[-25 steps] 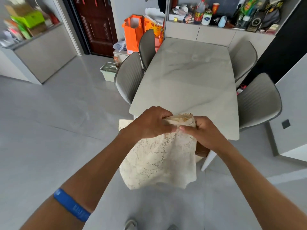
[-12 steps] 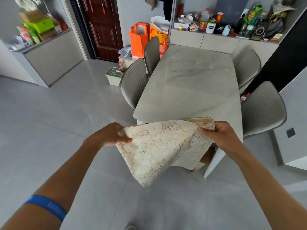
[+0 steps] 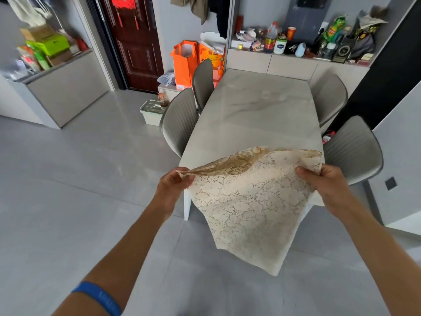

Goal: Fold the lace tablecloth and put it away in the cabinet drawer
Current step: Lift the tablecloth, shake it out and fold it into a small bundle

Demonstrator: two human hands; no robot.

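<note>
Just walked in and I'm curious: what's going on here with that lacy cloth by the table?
A person is folding a lace tablecloth. The left hand pinches one upper corner and the right hand grips the other, holding the cloth spread out in the air at the near end of the marble dining table. The lower part hangs down towards the floor. It is already doubled over but not yet a small bundle, and it has not gone into any drawer.
</note>
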